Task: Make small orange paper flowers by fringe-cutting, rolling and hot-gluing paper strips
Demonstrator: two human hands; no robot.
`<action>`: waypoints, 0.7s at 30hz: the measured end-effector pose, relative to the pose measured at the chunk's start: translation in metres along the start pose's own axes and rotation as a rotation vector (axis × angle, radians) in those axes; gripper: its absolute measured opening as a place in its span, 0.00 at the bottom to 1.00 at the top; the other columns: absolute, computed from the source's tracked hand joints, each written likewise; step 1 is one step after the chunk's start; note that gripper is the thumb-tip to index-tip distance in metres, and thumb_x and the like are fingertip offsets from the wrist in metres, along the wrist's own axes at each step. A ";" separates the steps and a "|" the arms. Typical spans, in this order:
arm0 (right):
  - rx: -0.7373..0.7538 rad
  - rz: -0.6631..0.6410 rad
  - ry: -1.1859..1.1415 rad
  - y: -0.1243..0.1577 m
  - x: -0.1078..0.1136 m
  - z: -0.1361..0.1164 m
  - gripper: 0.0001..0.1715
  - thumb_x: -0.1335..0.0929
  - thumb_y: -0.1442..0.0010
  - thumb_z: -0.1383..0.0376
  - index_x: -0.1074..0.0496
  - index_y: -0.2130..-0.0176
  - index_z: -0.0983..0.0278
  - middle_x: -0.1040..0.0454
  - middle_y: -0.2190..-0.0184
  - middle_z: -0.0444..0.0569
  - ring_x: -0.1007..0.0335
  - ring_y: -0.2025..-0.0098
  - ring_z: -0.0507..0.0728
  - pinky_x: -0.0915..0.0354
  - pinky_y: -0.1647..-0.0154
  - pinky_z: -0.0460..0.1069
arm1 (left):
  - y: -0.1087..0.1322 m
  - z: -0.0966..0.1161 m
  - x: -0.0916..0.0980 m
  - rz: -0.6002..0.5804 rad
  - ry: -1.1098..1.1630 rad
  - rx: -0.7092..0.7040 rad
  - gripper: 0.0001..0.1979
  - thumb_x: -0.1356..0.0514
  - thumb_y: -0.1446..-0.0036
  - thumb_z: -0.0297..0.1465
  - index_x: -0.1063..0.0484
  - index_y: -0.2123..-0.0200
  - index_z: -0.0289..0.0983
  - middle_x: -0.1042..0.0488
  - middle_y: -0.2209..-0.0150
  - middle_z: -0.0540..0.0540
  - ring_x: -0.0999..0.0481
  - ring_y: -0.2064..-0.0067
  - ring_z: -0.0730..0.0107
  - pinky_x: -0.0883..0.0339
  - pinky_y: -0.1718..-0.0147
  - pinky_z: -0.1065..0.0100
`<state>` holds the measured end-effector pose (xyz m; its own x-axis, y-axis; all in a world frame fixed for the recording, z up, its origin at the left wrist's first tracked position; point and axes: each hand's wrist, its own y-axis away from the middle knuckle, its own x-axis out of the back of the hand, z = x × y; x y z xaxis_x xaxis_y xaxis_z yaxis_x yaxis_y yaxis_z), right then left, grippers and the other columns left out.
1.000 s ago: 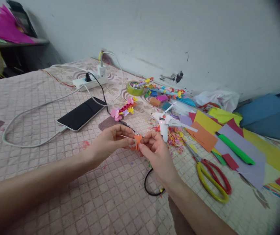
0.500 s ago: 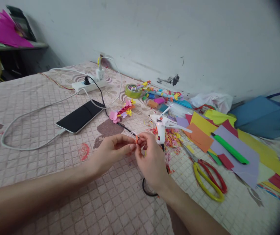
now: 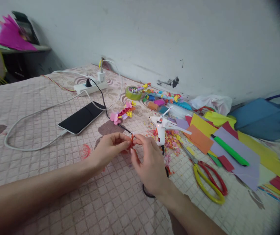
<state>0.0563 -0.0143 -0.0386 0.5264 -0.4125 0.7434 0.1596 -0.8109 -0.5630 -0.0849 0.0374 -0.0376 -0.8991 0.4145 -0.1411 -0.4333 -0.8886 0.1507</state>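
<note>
Near the middle of the table, my left hand (image 3: 112, 146) pinches a small orange paper piece (image 3: 132, 141) between thumb and fingertips. From the other side my right hand (image 3: 149, 160) closes on the same piece with its thumb and forefinger; the fingers partly hide it. Just beyond them lies a paper flower decoration (image 3: 125, 112) in pink, red and yellow. A white hot glue gun (image 3: 161, 129) rests right of my right hand, among colourful paper scraps (image 3: 172, 142).
Scissors (image 3: 209, 182) with red and yellow handles lie at right, near coloured paper sheets (image 3: 245, 173) and a green cutter (image 3: 230, 150). A phone (image 3: 82, 118) charges at left, by a power strip (image 3: 90, 88). Green tape (image 3: 133, 94) sits near the wall.
Both hands and the orange piece have shifted slightly left. My right thumb and forefinger have spread a little, and the piece looks turned more upright.
</note>
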 end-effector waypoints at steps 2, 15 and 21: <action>-0.003 -0.002 0.000 0.000 0.000 0.001 0.23 0.38 0.40 0.72 0.42 0.45 0.63 0.27 0.58 0.53 0.33 0.55 0.61 0.34 0.55 0.58 | 0.000 0.001 -0.001 0.003 0.009 0.002 0.09 0.38 0.48 0.35 0.29 0.68 0.34 0.25 0.67 0.47 0.26 0.67 0.71 0.32 0.66 0.69; -0.210 0.093 -0.304 -0.005 0.009 0.003 0.04 0.37 0.40 0.69 0.35 0.62 0.61 0.30 0.65 0.48 0.33 0.62 0.55 0.35 0.63 0.51 | -0.003 0.000 0.005 -0.051 0.276 0.108 0.06 0.36 0.49 0.32 0.29 0.70 0.35 0.25 0.68 0.49 0.25 0.65 0.73 0.31 0.59 0.67; -0.447 0.062 -0.571 -0.010 0.017 0.007 0.08 0.38 0.37 0.64 0.35 0.69 0.61 0.31 0.73 0.44 0.34 0.70 0.52 0.37 0.69 0.47 | -0.003 0.004 0.006 -0.054 0.377 0.171 0.06 0.35 0.49 0.31 0.29 0.70 0.35 0.25 0.64 0.48 0.26 0.61 0.74 0.31 0.62 0.71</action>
<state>0.0694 -0.0104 -0.0223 0.8964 -0.2820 0.3420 -0.1775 -0.9353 -0.3060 -0.0896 0.0432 -0.0349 -0.8025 0.3304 -0.4968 -0.5119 -0.8090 0.2888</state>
